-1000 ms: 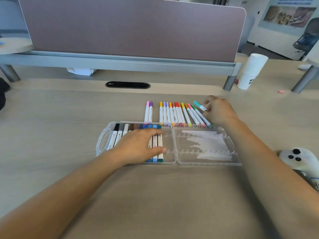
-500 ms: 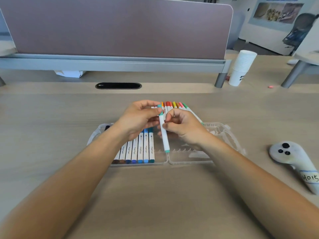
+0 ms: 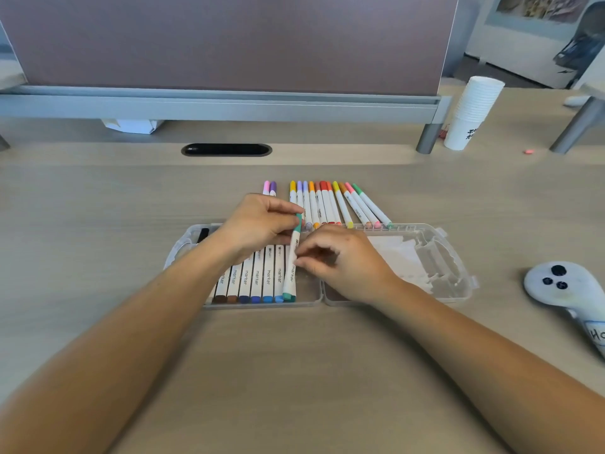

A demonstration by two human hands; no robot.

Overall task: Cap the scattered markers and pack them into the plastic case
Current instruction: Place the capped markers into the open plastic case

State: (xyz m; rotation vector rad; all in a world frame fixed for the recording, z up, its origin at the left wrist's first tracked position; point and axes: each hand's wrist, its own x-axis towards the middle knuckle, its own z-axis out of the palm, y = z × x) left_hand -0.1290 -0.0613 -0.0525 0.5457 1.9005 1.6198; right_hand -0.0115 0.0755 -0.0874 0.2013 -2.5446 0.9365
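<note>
The left hand (image 3: 258,224) pinches the capped top of a teal marker (image 3: 292,273), and the right hand's (image 3: 343,263) fingertips pinch its barrel lower down. The marker's lower end sits in the left half of the open plastic case (image 3: 451,257), just beside the packed markers (image 3: 255,280). More capped markers (image 3: 327,204) lie in a row on the table (image 3: 294,371) behind the case.

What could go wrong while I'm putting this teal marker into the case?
The teal marker looks tilted, its far end pinched in the left hand, so it may settle across the packed markers instead of in its slot. That hand is also close to the loose markers behind the case and could set them rolling.
</note>
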